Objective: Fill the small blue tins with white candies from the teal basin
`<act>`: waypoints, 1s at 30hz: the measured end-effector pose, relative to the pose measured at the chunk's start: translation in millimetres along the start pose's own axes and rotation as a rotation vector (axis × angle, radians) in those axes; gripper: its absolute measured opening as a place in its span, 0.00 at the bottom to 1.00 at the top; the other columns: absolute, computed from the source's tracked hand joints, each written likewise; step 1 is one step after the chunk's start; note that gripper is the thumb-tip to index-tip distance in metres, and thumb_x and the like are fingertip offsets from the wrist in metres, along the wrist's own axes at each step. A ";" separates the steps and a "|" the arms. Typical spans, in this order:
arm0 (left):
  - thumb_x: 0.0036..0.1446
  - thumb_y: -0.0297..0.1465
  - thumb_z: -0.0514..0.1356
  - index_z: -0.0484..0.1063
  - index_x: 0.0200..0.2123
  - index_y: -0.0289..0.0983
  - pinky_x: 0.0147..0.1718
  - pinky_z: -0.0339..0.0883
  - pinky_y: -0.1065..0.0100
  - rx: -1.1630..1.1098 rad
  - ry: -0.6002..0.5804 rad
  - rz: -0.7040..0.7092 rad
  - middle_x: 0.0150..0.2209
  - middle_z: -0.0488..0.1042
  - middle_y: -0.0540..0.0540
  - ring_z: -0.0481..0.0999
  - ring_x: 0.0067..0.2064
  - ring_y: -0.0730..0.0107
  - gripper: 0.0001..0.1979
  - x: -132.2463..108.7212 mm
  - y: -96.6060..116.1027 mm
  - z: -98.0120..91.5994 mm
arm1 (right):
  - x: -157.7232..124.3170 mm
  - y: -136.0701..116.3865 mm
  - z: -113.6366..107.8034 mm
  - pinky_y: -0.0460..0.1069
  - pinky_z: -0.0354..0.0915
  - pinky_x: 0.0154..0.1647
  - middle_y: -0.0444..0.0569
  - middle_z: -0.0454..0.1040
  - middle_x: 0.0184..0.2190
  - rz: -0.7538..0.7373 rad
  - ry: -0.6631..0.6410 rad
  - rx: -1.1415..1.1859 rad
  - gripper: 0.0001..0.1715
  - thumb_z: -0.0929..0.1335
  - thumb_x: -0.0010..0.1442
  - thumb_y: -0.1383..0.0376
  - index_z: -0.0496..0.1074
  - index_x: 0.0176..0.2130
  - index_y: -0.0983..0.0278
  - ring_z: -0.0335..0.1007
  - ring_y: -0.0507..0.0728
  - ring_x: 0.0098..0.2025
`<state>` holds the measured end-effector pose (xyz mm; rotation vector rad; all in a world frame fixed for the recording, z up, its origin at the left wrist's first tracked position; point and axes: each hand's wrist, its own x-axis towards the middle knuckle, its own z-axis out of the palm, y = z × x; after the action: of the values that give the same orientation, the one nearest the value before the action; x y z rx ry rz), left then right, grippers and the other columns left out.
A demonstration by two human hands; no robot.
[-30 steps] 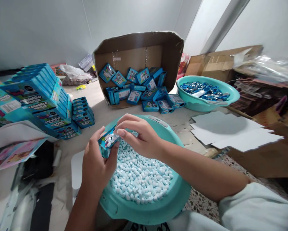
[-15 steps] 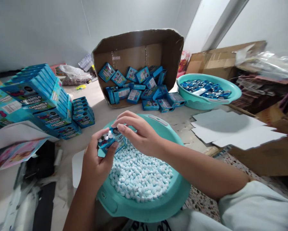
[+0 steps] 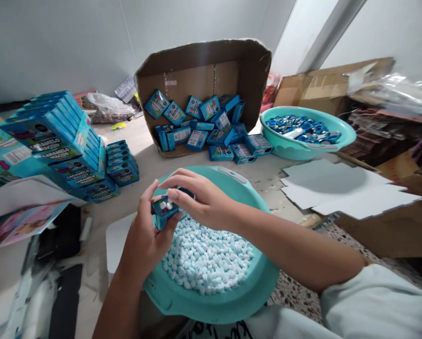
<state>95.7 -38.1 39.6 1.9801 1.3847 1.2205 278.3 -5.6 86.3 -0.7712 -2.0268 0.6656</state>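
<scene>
My left hand [image 3: 144,240] is closed around a small blue candy box [image 3: 164,215], thumb on the near side and fingers on the far side. A few white candies [image 3: 166,205] lie on top of it. Curved over the right end of the box, my right hand [image 3: 205,200] has its thumb and fingertips against it; part of the box is hidden beneath them. Both hands are above the far left side of a turquoise tub [image 3: 256,197], which holds a heap of pale blue and white candies [image 3: 211,259].
Behind the tub, a tipped cardboard box [image 3: 196,63] contains several blue candy boxes [image 3: 211,108], some spilling out. Stacked boxes [image 3: 60,136] stand left. To the right are a second turquoise tub [image 3: 291,149] with small blue and silvery items and flat white card [image 3: 338,188].
My left hand and the candy box have moved slightly right, closer under my right hand. The box has turned, and fewer white candies show on top.
</scene>
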 end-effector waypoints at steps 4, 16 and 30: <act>0.60 0.47 0.64 0.50 0.72 0.41 0.27 0.74 0.68 0.001 -0.004 -0.069 0.52 0.79 0.37 0.83 0.38 0.60 0.44 -1.4 -1.2 1.4 | -0.7 1.7 2.3 0.53 0.71 0.50 0.58 0.76 0.46 -0.101 -0.103 -0.066 0.19 0.62 0.74 0.60 0.76 0.51 0.68 0.75 0.58 0.47; 0.57 0.45 0.67 0.48 0.73 0.40 0.25 0.72 0.69 0.086 0.163 -0.087 0.52 0.80 0.36 0.83 0.36 0.61 0.47 -1.2 -5.8 4.0 | -6.2 -0.3 -3.5 0.56 0.74 0.53 0.55 0.82 0.42 -0.305 -0.041 -0.275 0.20 0.61 0.75 0.63 0.77 0.39 0.67 0.79 0.59 0.48; 0.56 0.48 0.65 0.53 0.71 0.41 0.31 0.76 0.64 0.119 0.168 -0.033 0.54 0.79 0.36 0.84 0.44 0.54 0.45 -2.4 -9.4 2.3 | -5.4 1.4 -3.8 0.58 0.67 0.52 0.56 0.78 0.50 -0.313 -0.194 -0.354 0.15 0.64 0.73 0.59 0.76 0.49 0.64 0.74 0.60 0.50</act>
<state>92.5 -36.2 30.3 1.9624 1.5995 1.3436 284.3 -8.0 84.4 -0.5815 -2.4152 0.2092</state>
